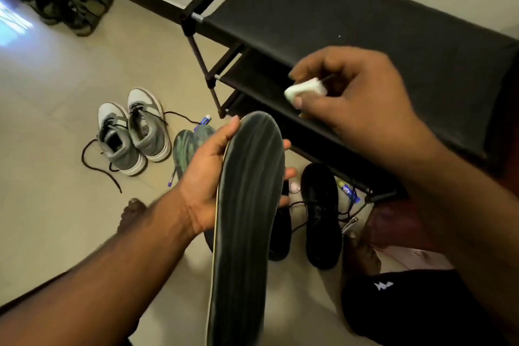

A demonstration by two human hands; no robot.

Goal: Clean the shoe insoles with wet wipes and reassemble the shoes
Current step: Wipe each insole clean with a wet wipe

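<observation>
Two hands are shown at work over one long, dark grey fabric-topped insole point(247, 205), taken here as the landmark. The insole is held up off the floor, its long axis running from the viewer away toward the black fabric-shelved shoe rack point(351, 17), toe end farthest. Its forward half is gripped by the left hand point(207, 177), thumb along the left edge and fingertips curled round the right edge. Beyond the toe end and to the right, clear of the surface, a folded white wet wipe point(304, 90) is pinched between the thumb and fingers of the right hand point(362, 98). The right hand is thus judged the nearer to the toe, so a wiping stroke would probably run from there down the long axis toward the heel. Right of the insole's middle, a black lace-up shoe point(320, 216) lies on the floor. Left of the toe, a patterned green insole point(185, 146) and a pair of grey-and-white high-top sneakers point(134, 135) are seen.
</observation>
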